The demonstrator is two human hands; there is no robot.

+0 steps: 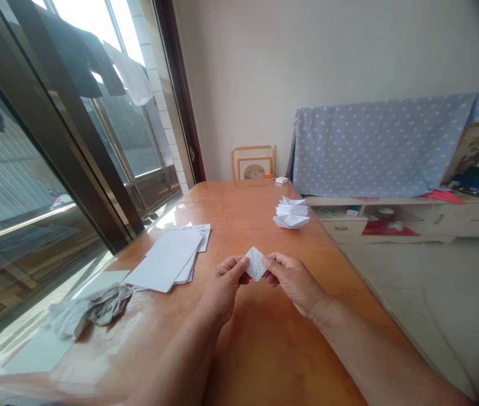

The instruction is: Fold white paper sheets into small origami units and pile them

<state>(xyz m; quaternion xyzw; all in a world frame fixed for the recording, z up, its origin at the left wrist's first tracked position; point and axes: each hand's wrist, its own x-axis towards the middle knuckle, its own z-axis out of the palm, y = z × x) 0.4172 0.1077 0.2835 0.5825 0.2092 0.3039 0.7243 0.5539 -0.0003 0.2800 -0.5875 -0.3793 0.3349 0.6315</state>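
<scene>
A small folded paper (255, 264), diamond-shaped with printed or written lines on it, is held up above the table between both hands. My left hand (229, 282) pinches its left corner between thumb and fingers. At the right corner, my right hand (292, 279) grips it the same way. Beyond the hands, to the right, stands a stack of folded paper pieces (291, 213) with pointed tips. To the left lies a loose pile of white paper sheets (167, 256), some with writing along the far edge.
A wooden table (239, 220) stretches ahead. Crumpled grey cloth (110, 304) lies at its left side. A small white box (281, 180) sits at the far end, near a framed picture (254, 163). A dotted blue cloth (374, 146) hangs above a low cabinet (455, 217) on the right.
</scene>
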